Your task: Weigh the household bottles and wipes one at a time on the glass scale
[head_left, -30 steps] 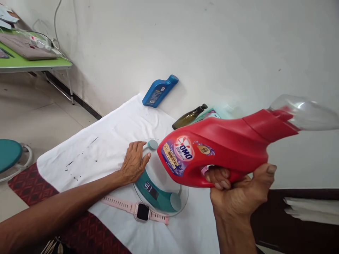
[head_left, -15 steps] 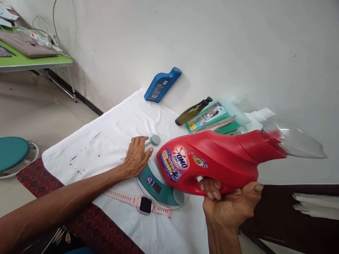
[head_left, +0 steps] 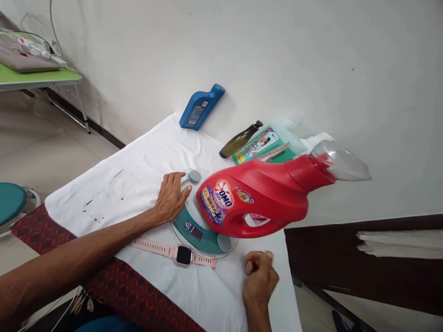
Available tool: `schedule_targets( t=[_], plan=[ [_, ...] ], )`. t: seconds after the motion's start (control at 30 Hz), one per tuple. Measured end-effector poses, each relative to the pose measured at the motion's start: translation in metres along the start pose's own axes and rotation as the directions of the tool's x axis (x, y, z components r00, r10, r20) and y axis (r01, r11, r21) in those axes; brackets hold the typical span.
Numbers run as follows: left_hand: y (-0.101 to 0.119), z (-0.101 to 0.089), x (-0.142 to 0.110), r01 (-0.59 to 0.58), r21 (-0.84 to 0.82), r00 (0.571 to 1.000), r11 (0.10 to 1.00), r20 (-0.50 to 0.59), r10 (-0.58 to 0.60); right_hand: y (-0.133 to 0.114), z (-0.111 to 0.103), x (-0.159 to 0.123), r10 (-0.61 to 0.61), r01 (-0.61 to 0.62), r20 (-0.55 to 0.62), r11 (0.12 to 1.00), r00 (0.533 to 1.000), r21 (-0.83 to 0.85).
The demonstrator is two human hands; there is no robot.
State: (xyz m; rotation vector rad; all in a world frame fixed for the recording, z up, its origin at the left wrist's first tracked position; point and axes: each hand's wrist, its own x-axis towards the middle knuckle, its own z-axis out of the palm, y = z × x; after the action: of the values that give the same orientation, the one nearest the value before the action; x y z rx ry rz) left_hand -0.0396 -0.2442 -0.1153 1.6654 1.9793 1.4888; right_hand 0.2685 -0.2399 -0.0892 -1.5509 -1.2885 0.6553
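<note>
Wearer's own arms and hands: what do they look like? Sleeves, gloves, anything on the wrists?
Two bare human arms. No sleeve shows on the left forearm or the short visible stretch of right forearm. Left hand and right hand are ungloved, with no ring, band, cable or marking visible; both wrists look bare.

Reads "OMO" on the red bottle (head_left: 263, 186), with Chinese characters beneath and "99" in a gold oval (head_left: 244, 197). Seems to read "Pao dudu" on the green bottle (head_left: 255, 146). Bears print too small to read on the blue bottle (head_left: 200, 109); shows lit, unclear digits on the display (head_left: 194, 230) of the scale (head_left: 210, 240).
</note>
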Motion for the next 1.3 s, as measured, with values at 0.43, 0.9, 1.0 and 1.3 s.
schedule_targets(
  t=[0.43,0.9,1.0,1.3],
  plan=[
    [0.003,0.003,-0.002,0.029,-0.028,0.998,0.999,-0.057,-0.030,0.015,0.005,-0.003,-0.017,0.040,0.119,0.980,0.993,-0.196],
    [0.003,-0.005,0.005,-0.024,-0.021,0.999,0.999,-0.048,0.023,0.001,0.012,-0.009,-0.030,0.036,0.030,0.980,0.999,-0.194],
    [-0.002,-0.005,0.005,-0.034,-0.024,0.999,0.999,-0.038,0.033,-0.001,0.012,-0.010,-0.028,0.033,0.032,0.986,0.999,-0.165],
    [-0.007,-0.009,0.007,-0.013,0.013,1.000,1.000,0.010,0.013,0.000,0.008,-0.011,-0.064,0.071,0.074,0.993,0.995,-0.097]
  ],
)
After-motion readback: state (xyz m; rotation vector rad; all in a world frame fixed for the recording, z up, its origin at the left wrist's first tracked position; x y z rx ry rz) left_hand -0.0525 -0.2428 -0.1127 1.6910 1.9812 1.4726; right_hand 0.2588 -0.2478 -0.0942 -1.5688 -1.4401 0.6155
